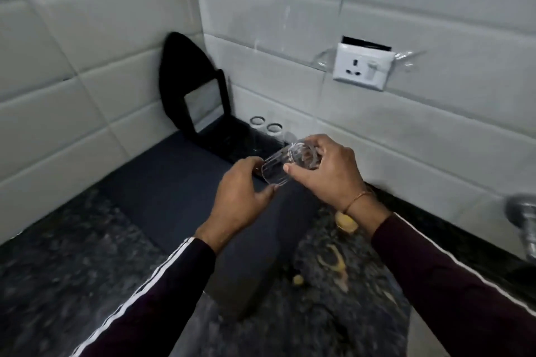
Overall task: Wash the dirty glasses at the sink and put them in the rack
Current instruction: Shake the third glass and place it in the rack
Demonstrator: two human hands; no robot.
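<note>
A clear drinking glass lies tilted on its side in the air above the counter. My right hand grips its upper end, fingers curled round it. My left hand is at the glass's lower end, fingers loosely bent, fingertips touching or just short of the rim. Two more clear glasses stand upright against the back wall on a dark mat that covers the counter.
A black board with a square cut-out leans in the tiled corner. A white wall socket sits on the right wall. A metal tap shows at the right edge. Yellowish scraps lie on the speckled granite counter.
</note>
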